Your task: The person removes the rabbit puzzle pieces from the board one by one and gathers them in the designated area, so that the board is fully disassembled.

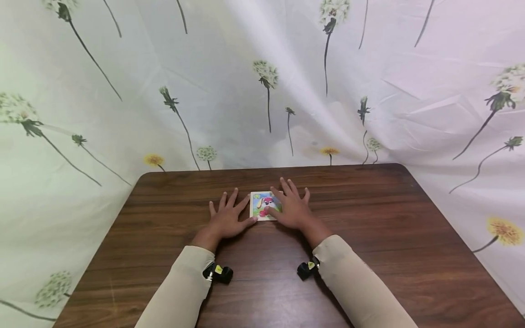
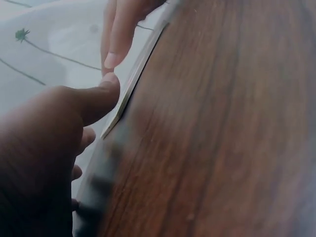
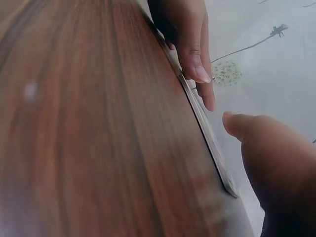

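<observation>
A thin square board with a cartoon animal picture lies flat on the table between my two hands. My left hand is spread beside its left edge, the thumb at the lower left corner. Over the right part of the board reaches my right hand, fingers spread and covering its right side. In the left wrist view the board appears as a thin slab seen edge-on. The right wrist view shows the same pale board edge, with the right thumb above it.
The dark brown wooden table has rounded far corners. A white cloth printed with dandelions hangs behind it and along both sides. Black straps with small devices sit on both wrists, over pale sleeves.
</observation>
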A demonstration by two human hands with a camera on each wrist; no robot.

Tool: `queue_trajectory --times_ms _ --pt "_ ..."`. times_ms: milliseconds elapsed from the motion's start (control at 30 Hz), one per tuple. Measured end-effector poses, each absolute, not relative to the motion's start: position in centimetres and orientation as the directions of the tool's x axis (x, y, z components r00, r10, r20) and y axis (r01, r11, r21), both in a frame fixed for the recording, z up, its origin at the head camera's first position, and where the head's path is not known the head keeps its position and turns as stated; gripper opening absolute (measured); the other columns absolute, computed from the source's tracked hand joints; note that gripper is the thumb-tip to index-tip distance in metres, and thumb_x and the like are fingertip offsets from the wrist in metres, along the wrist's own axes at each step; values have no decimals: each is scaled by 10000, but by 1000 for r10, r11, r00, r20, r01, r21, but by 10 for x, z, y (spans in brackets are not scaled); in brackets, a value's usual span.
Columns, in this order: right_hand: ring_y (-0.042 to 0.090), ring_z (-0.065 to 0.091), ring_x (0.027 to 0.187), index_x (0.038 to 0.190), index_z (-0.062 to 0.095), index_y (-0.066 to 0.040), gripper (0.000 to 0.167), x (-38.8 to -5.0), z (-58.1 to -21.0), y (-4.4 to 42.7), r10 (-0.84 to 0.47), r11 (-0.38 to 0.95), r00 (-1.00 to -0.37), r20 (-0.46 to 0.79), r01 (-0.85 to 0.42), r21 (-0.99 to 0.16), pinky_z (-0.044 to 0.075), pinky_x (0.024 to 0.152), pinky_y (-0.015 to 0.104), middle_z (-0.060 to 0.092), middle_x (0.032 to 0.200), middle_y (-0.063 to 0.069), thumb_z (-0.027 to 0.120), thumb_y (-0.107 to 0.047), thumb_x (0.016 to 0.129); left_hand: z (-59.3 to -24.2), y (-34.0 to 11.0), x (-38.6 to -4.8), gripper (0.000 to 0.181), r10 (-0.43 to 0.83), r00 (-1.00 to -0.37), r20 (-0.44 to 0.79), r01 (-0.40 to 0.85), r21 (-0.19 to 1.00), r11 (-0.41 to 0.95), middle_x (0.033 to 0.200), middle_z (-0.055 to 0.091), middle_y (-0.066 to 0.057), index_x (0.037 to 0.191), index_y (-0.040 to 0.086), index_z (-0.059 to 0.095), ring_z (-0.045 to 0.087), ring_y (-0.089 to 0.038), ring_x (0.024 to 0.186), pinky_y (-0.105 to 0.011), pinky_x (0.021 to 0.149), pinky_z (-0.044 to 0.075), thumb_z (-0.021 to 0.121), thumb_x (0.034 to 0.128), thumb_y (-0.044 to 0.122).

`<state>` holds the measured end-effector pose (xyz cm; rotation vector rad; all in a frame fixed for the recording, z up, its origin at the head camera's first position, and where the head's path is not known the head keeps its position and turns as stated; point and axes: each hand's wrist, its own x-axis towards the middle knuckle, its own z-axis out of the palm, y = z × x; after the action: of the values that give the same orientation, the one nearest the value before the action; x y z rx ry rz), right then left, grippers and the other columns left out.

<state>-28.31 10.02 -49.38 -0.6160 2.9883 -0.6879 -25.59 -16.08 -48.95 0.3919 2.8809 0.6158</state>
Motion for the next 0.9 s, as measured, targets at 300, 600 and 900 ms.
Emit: queue_trajectory --times_ms 300,600,900 --pt "363 141 1727 1667 495 -275 631 -286 -493 90 -483 744 -872 78 -456 -489 49 1258 837 169 1855 89 574 -556 1108 -488 -163 -252 832 302 -949 -89 240 416 877 1863 9 -142 1752 323 285 -73 -538 1694 -870 1229 -117 532 1057 709" --pt "346 180 1722 1649 519 -310 597 -287 -497 92 -519 741 -854 37 -471 -479 49 1261 826 229 1840 78 554 -573 1115 -491 -161 -254 778 321 -940 -117 253 391 885 1865 48 -132 1732 347 339 -99 -542 1690 -866 1232 -115 512 1066 710" --pt "340 151 1729 1654 496 -376 582 -286 -496 93 -526 756 -850 6 -471 -456 49 1265 818 234 1840 69 543 -590 1115 -493 -161 -254 751 306 -943 -133 240 367 899 1866 71 -107 1735 382 313 -114 -509 1699 -854 1243 -112 494 1081 703"
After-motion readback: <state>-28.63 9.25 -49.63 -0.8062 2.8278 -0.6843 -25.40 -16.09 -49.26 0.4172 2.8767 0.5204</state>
